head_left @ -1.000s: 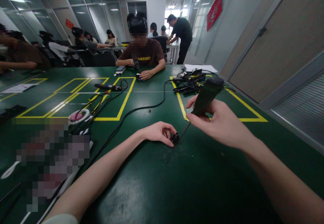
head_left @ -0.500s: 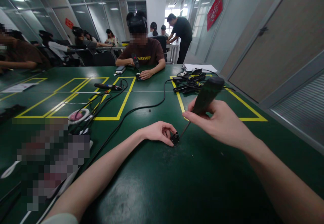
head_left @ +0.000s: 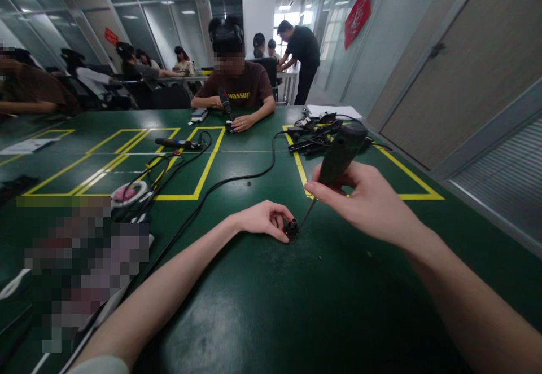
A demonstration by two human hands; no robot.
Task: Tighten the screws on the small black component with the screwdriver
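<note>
Fingers and thumb of my left hand (head_left: 267, 220) curl round a small black part (head_left: 291, 229) with a short round post on top, pressed to the green table (head_left: 237, 306). My right hand (head_left: 359, 193) grips the dark handle of a screwdriver (head_left: 344, 151), held at a slant. Its thin shaft runs down and left, and the tip meets the right side of the black part. What exactly the tip touches is too small to make out. A tiny screw-like piece (head_left: 320, 258) lies on the table just in front of the part.
Behind my right hand lies a heap of black cables and devices (head_left: 317, 137) beside white paper (head_left: 334, 111). A long black cable (head_left: 228, 180) crosses the table. At left are a tape roll (head_left: 129, 193) and another tool (head_left: 178, 144). A co-worker (head_left: 237, 89) sits opposite with a power screwdriver.
Both hands hold almost the same pose. The screwdriver handle has shifted slightly left and stands a little more upright; the whole view has moved slightly.
</note>
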